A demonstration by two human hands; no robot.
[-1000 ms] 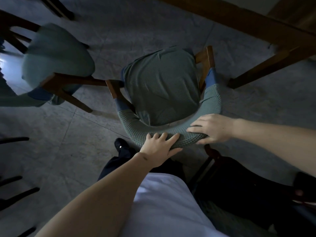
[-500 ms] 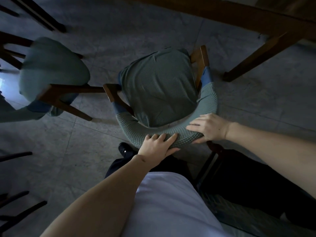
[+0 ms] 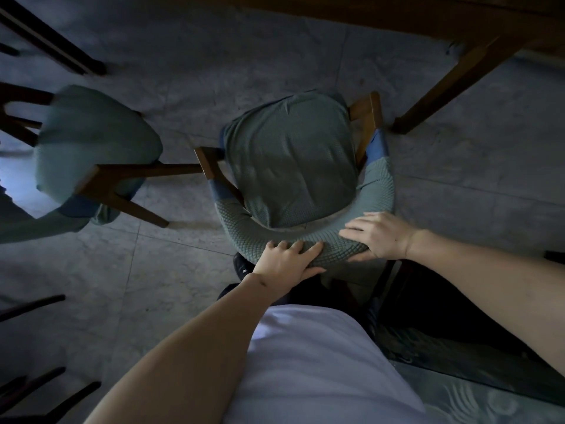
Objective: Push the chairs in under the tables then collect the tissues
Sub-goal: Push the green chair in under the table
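Chair (image 3: 290,160): frame centre, seat pointing toward the table (image 3: 428,22) at the upper right, not yet under it.
Left hand (image 3: 284,261): fingers curled over the backrest.
Right hand (image 3: 382,237): likewise, further right.
Push: away, toward upper right.

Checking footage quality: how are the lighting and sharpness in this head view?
Head view: dim overall, with a bright patch on the floor at far left; the second chair is motion-blurred, while the held chair and both hands stay fairly sharp; wide-angle bending shows at the edges.

Dim rm w/ grey marble tile floor (image 3: 275,53).
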